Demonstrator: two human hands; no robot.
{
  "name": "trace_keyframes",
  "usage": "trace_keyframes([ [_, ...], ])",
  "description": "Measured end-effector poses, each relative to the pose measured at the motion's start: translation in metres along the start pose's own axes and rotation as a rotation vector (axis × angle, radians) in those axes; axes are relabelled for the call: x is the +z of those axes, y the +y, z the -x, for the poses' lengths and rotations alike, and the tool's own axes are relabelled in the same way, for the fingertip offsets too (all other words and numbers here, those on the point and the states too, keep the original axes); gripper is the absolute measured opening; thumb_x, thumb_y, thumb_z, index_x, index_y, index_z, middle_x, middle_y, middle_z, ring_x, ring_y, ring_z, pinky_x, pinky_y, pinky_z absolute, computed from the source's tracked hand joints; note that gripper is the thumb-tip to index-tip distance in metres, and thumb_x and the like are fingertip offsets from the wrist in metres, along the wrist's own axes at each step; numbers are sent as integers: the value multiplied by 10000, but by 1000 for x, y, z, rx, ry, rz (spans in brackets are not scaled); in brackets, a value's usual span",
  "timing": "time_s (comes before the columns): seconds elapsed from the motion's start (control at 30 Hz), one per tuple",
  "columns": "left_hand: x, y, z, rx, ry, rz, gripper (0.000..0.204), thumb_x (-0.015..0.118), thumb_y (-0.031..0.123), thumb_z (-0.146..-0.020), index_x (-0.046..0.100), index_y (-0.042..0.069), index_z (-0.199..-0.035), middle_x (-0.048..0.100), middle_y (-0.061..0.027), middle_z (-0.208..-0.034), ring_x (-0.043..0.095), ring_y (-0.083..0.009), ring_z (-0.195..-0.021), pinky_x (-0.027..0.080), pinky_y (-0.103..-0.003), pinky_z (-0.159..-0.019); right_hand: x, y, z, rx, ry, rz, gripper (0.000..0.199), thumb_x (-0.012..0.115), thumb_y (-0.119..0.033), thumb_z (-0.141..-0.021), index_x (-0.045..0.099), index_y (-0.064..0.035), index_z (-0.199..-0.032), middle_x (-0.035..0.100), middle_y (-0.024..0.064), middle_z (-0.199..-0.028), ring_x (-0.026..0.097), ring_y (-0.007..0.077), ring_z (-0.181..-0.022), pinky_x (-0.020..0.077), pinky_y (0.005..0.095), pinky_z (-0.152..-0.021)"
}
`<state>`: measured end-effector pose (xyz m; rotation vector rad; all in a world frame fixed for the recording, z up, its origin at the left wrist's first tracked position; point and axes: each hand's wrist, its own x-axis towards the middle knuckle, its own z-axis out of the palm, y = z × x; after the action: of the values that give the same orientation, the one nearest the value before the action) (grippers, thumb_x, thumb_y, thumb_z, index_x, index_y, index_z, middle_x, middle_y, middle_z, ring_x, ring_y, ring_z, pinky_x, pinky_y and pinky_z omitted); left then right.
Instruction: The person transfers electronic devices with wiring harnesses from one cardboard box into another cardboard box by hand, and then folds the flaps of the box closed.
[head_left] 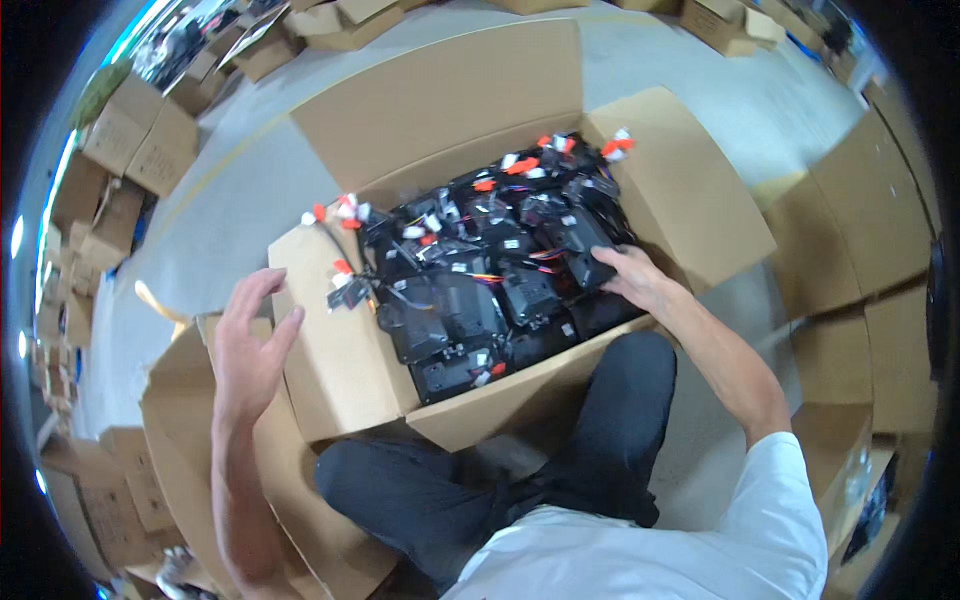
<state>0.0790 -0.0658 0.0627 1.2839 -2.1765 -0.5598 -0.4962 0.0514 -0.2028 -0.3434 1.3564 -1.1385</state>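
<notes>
An opened cardboard box stands in front of my legs, packed with black plastic units that have coloured wires and red and white connectors. At its right side, my right hand grips the near end of a flat black unit, thumb on top; the fingers underneath are partly hidden. My left hand is held beside the left flap with its thumb and fingers apart, and nothing is in it. A few connectors on wires hang over the box's left edge, close to that flap.
Another open carton sits under my left forearm. Large cartons line the right side. More boxes are stacked along the left, and others lie at the far end of the grey floor.
</notes>
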Motion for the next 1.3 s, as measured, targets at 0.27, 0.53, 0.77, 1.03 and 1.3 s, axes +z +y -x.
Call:
trace_keyframes([
  [0.27,-174,-282,219,-525,329,-75,317,792,142,-1149,784,-36,-1411,856,-100,-1284,786,-173,-1212,608,-340,-1116,25,-6,-6,6,-69,714,620,730,-516,-1187,679,-45,-1586,795,119,-1444,766,288,-1331,623,566,-1094],
  [0.53,-74,-602,565,-1310,-214,-185,538,907,391,-910,856,-32,-1238,817,-361,-1284,800,-504,-1256,638,-552,-1087,92,42,-45,76,33,1412,642,598,-608,-1222,772,-17,-1400,789,28,-1153,722,136,-1000,564,366,-799],
  [0.77,72,-639,576,-1378,232,-271,1020,948,635,-892,651,-31,-1606,597,-317,-1703,580,-540,-1554,485,-647,-1266,124,63,13,-240,24,1668,415,717,-353,-1165,751,47,-1270,747,90,-1017,683,189,-967,575,420,-886],
  [1.03,46,-630,501,-1466,0,-642,1157,947,738,-887,578,-5,-1694,665,-266,-1622,581,-474,-1537,481,-623,-1249,133,87,-6,-281,77,1641,403,805,-303,-1113,714,63,-1256,709,55,-1002,628,160,-867,540,376,-787],
  [1.3,-6,-694,533,-1129,-593,-684,912,1009,646,-802,792,41,-1449,835,-194,-1423,746,-433,-1397,585,-573,-1161,128,70,6,-283,43,1432,270,793,-219,-1128,705,10,-1241,528,-48,-909,517,77,-857,447,303,-746],
])
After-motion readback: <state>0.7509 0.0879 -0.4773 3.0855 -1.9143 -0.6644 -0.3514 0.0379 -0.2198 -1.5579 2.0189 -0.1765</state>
